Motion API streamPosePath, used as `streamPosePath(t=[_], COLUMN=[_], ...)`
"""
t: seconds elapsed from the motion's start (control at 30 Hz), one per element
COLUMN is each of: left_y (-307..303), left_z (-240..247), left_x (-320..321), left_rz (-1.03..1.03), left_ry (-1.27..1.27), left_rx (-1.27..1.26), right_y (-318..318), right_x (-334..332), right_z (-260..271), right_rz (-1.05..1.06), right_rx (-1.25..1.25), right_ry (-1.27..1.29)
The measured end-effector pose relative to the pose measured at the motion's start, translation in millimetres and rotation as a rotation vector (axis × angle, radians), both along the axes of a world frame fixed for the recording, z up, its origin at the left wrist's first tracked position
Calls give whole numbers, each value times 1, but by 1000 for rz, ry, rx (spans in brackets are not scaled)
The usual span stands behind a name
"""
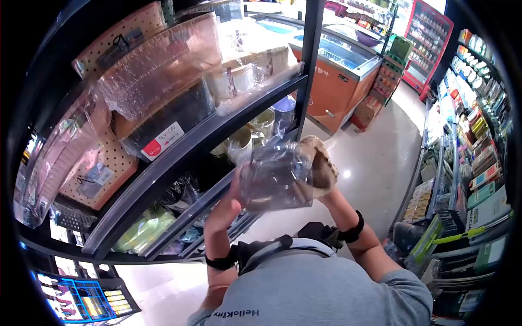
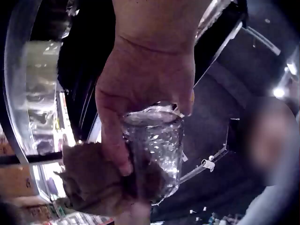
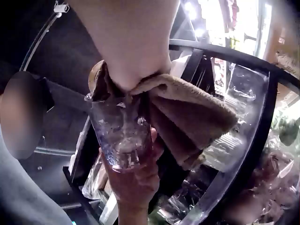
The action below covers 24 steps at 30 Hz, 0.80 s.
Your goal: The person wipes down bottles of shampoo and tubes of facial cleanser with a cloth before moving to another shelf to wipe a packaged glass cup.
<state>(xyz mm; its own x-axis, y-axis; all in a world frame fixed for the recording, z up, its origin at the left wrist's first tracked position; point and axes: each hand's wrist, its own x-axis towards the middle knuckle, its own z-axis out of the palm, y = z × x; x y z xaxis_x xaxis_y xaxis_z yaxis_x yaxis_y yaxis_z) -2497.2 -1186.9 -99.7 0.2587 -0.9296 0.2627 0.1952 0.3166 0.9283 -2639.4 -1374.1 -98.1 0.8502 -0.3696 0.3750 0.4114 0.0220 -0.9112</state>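
Observation:
My left hand [image 2: 145, 79] grips a clear, glossy plastic container [image 1: 274, 179] round its closed end, thumb and fingers on opposite sides. At the container's other end is a brown cloth [image 1: 315, 163] with a fuzzy edge. My right hand [image 3: 126, 79] holds this cloth at the mouth, its fingers hidden by folds and rim. In the right wrist view, part of the cloth goes inside the mouth and a wide flap hangs outside. The left fingers [image 3: 152, 157] curl round the container's far side there.
A black shelf rack [image 1: 190, 127] with plastic-wrapped baskets [image 1: 163, 60] stands close on the left. Beyond it are an orange chest freezer [image 1: 340, 81] and a red drinks cooler [image 1: 429, 43]. Stocked shelves [image 1: 478, 168] line the right side of the shiny floor [image 1: 375, 163].

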Motion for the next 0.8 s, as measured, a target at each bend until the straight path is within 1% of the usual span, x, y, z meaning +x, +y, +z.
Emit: streamPosePath(t=[0.03,0.07,0.1,0.13,0.17,0.2,0.27,0.3,0.33,0.37,0.4,0.43,0.47,0.5,0.57,0.6,0.63,0.67,0.7,0.73,0.77,0.8], left_y=[-3,-5,-9,-11,-8,-11,-14,-14,-14,-14,-14,-14,-17,-16,-15,-14,-14,-13,-12,-10,-8,-5], left_z=[1,-2,1,10,14,11,12,16,21,25,30,32,30,31,30,36,35,34,33,34,33,33], left_x=[4,7,6,-3,4,2,-2,-4,-6,-7,-7,-8,-14,-14,-17,-25,-30,-33,-37,-44,-46,-48], left_rz=[-9,36,80,101,208,242,274,295,317,320,361,400,512,512,580,589,582,645,711,773,770,820], left_ry=[-9,-186,-358,-280,-654,-688,-723,-851,-979,-982,-1091,-1200,-1164,-1170,-1368,-1381,-1379,-1450,-1520,-1555,-1553,-1737], left_rx=[10,-123,-261,-337,-285,-292,-300,-292,-282,-284,-247,-208,-186,-189,-210,-160,-163,-252,-344,-334,-339,-296], right_y=[1,-1,-7,-5,-3,-2,-1,-3,-6,-7,-7,-8,-12,-14,-15,-16,-16,-14,-16,-19,-23,-17], right_x=[0,-5,-2,-4,-6,-7,-8,-9,-12,-13,-12,-13,-16,-19,-27,-30,-32,-35,-35,-34,-35,-38], right_z=[-4,-6,-6,-8,-7,-2,7,7,5,3,-1,-7,-11,-13,-16,-15,-15,-11,-15,-22,-25,-12], right_rz=[-86,-130,-255,-257,-256,-262,-242,-244,-162,-78,-22,-20,38,95,100,97,93,129,124,122,118,104], right_rx=[-17,90,-207,-193,-180,-179,-280,-282,-176,-71,177,179,244,309,309,273,238,360,362,228,89,218], right_ry=[-44,16,45,85,126,126,282,281,299,313,240,238,190,142,157,162,167,172,170,158,146,218])
